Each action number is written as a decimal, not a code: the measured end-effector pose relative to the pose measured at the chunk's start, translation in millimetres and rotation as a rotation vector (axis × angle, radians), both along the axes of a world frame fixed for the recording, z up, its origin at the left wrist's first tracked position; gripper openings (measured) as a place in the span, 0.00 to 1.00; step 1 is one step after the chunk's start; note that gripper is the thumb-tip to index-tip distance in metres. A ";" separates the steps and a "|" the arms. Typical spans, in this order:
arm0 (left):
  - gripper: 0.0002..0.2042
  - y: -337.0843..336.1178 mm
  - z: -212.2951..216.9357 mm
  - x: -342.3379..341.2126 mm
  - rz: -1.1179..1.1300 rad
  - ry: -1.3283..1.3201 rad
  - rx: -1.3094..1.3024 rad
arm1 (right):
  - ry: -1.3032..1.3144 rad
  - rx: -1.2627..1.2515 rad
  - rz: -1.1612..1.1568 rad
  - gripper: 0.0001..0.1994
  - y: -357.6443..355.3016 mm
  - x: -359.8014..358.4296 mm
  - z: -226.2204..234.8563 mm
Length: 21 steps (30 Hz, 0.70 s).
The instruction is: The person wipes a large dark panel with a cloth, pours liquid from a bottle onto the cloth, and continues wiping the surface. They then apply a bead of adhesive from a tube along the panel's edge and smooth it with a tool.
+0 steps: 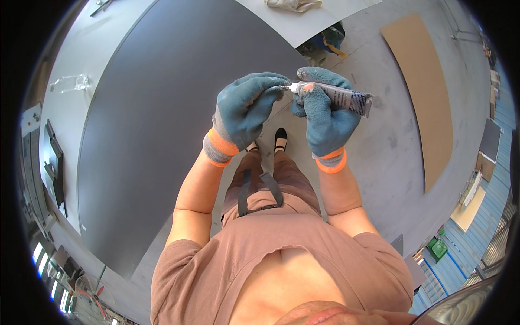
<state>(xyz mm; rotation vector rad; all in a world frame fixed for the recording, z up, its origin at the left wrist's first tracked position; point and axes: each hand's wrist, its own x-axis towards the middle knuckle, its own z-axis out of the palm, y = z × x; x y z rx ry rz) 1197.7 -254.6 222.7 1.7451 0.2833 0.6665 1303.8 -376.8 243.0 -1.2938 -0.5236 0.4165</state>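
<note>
A silver-grey squeeze tube (342, 98) with dark print and a white nozzle lies across my right hand (330, 116). That hand, in a blue-coated work glove with an orange cuff, is closed round the tube, its thumb pressed on the tube's side. The nozzle points left, toward my left hand (246, 105), gloved the same way. My left fingertips are pinched together right at the nozzle's end. Something small and dark shows there, too small to name. Both hands are raised in front of me, over the gap beside the large dark grey panel (162, 119).
The panel rests on a white table (64, 108) at left, with a clear plastic bottle (70, 83) and black brackets (54, 162) on it. A brown board (420, 92) lies on the floor at right. Far ahead, a cloth (292, 5) lies on a white surface, a dark bag (327, 43) below.
</note>
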 end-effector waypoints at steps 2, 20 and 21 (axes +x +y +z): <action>0.11 7.6 1.7 -1.7 -0.026 -0.020 0.101 | 0.053 -0.028 0.055 0.08 1.4 1.4 3.7; 0.10 51.8 -17.1 24.7 -0.079 0.164 -0.081 | 0.519 -0.179 0.276 0.07 48.5 54.7 -12.3; 0.10 57.5 -28.2 40.0 -0.026 0.156 -0.031 | 0.509 -0.208 0.283 0.07 58.4 69.3 -23.2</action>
